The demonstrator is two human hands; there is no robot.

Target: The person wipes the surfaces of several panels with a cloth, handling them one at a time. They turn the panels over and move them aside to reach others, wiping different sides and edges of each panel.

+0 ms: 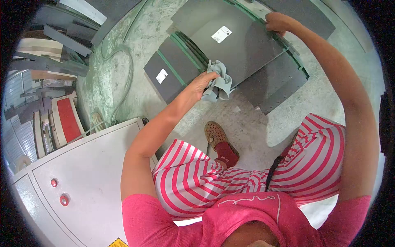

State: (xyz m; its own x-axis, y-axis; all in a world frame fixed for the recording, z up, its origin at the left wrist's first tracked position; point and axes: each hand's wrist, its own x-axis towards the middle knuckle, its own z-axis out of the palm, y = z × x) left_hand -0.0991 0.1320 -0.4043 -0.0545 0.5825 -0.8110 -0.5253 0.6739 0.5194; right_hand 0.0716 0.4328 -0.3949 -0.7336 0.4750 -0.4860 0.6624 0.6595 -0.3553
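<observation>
My left hand is closed round a crumpled grey-green cloth, at the near edge of a stack of dark panels. My right hand has its fingers curled at the far right edge of a large dark panel with green edging; whether it grips that edge is hard to make out. A white label lies on this panel. To its left is a smaller dark panel stack with green strips and another white label.
A white metal cabinet with red buttons stands at the lower left. Beyond it are stacked boards and a hose on the floor. My shoe is below the panels. More dark sheets lie at the upper right.
</observation>
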